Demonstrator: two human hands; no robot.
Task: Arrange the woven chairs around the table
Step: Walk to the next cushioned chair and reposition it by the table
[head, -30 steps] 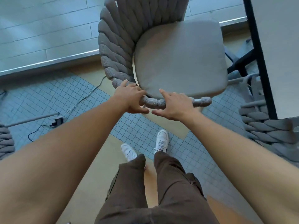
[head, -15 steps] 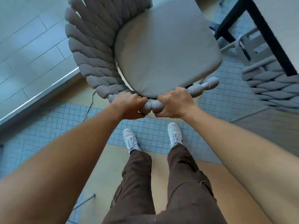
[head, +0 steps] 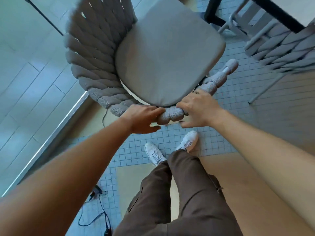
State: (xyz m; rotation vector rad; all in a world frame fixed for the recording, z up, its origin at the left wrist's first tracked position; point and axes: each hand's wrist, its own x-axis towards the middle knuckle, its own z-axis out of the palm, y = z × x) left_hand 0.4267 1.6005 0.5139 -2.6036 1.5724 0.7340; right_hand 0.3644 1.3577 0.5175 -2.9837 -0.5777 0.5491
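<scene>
While two hands [head: 144, 119] [head: 198, 110] (both closed) hold one chair [head: 167, 60].

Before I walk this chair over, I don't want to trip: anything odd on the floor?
Yes: a dark loose cable with a small plug block trails over the blue mosaic tiles at lower left, beside the feet. Another thin cord runs under the grey rope-woven chair.

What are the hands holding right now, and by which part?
Both the left hand and the right hand grip the woven chair by its braided rim, side by side at the near edge.
</scene>
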